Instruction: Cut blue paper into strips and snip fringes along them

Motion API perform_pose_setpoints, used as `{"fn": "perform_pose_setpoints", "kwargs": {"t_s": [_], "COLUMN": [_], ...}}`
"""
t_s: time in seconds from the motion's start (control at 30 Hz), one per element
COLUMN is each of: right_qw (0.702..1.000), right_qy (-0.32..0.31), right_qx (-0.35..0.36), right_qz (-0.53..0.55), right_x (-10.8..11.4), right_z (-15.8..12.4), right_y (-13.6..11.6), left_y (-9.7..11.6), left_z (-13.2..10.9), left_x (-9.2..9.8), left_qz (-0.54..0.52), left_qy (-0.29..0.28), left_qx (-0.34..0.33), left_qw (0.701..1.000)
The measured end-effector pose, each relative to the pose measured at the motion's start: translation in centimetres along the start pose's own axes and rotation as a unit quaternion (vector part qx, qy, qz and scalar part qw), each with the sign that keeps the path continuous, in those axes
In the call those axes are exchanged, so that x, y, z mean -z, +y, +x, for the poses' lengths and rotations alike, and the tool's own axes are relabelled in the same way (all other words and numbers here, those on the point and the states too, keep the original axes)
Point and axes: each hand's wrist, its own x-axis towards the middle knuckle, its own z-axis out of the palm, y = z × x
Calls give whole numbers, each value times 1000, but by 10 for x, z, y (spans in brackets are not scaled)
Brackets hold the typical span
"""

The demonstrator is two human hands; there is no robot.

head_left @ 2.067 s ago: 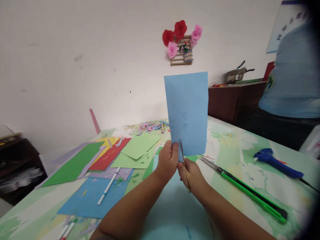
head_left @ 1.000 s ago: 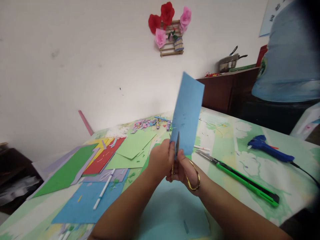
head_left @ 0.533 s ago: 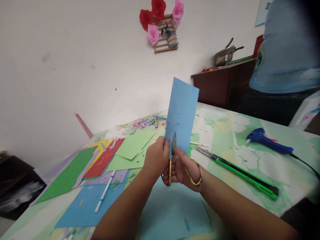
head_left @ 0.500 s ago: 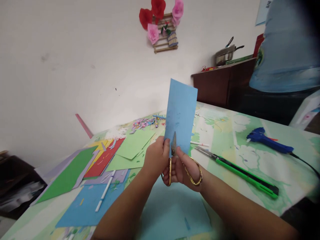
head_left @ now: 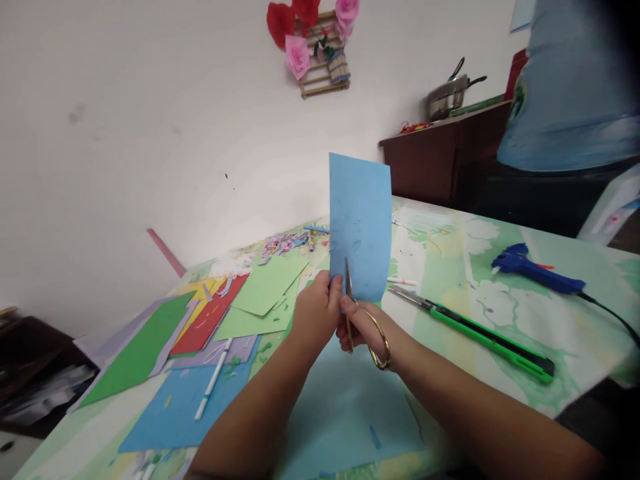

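My left hand (head_left: 319,308) pinches the lower left edge of an upright sheet of blue paper (head_left: 361,213). In my right hand (head_left: 367,323) are gold-handled scissors (head_left: 381,353), thumb through one loop and fingers at the other. Their blades (head_left: 349,277) point up against the lower part of the sheet, near its left edge. Both hands nearly touch, held above the table. Under them lies another light blue sheet (head_left: 350,413) with a small blue scrap on it.
To the right lie a green utility knife (head_left: 493,340), blade extended, and a blue glue gun (head_left: 540,270) with a cord. Green foam sheets (head_left: 140,353), red sheets (head_left: 210,317), a white marker (head_left: 213,380) and paper scraps (head_left: 283,245) spread out on the left.
The scissor blades have come closer together, and the right hand has shifted slightly left. The blue paper has turned a little more upright. The camera view has tilted slightly.
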Motion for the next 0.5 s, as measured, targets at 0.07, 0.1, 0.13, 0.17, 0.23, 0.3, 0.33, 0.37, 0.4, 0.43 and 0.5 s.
{"fn": "perform_pose_setpoints", "kwargs": {"t_s": [0.07, 0.1, 0.13, 0.17, 0.23, 0.3, 0.33, 0.37, 0.4, 0.43, 0.5], "right_qw": [999, 997, 995, 991, 982, 973, 970, 968, 967, 966, 964], "right_qy": [3, 6, 10, 15, 26, 35, 36, 37, 36, 35, 38], "right_qx": [19, 29, 39, 49, 74, 95, 105, 115, 124, 132, 145], "right_qz": [-45, -70, -96, -122, -172, -207, -217, -221, -222, -221, -220], "right_x": [1, 2, 3, 4, 6, 9, 10, 11, 12, 12, 12], "right_z": [-1, -2, -2, -2, -1, 0, 0, 0, 0, 0, 0], "right_y": [-3, -4, -5, -6, -7, -6, -6, -5, -4, -3, 0], "left_y": [0, 0, 0, -1, -1, -2, -2, -2, -2, -1, -1], "left_z": [0, 0, 0, 0, 1, 1, 1, 0, 0, 0, -1], "left_x": [0, 0, 0, 0, 1, 2, 3, 3, 3, 2, 2], "left_qz": [1, -1, -5, -12, -43, -86, -108, -127, -145, -162, -196], "left_qy": [3, 4, 3, -1, -24, -57, -71, -78, -81, -83, -86], "left_qx": [5, 4, 3, -2, -11, -13, -12, -9, -6, -4, 2], "left_qw": [1000, 1000, 1000, 1000, 999, 995, 992, 989, 986, 983, 977]}}
